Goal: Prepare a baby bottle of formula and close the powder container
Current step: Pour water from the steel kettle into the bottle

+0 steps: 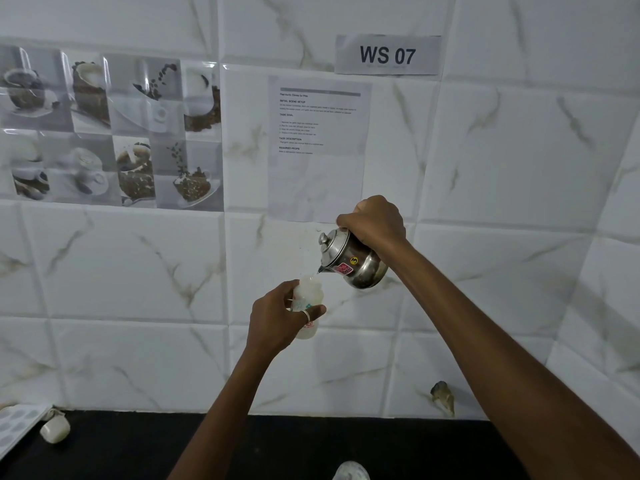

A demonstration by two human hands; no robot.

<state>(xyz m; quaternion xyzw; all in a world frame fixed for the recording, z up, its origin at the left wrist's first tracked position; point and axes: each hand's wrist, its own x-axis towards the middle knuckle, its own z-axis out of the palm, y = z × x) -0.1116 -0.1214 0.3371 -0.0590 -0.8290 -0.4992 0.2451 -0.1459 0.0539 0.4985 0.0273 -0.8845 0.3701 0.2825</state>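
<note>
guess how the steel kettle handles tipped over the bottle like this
The steel kettle looks rigid and, with liquid at its spout, is probably heavy for its size. Its polished wall likely gets slippery when wet. Tilted toward the baby bottle, its knobbed lid could slip loose.

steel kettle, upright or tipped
Tipped: the right hand tilts the steel kettle, spout down at the baby bottle that the left hand grips.

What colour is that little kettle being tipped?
The kettle is shiny silver metal, with a red label and a yellow sticker; head view.
</note>
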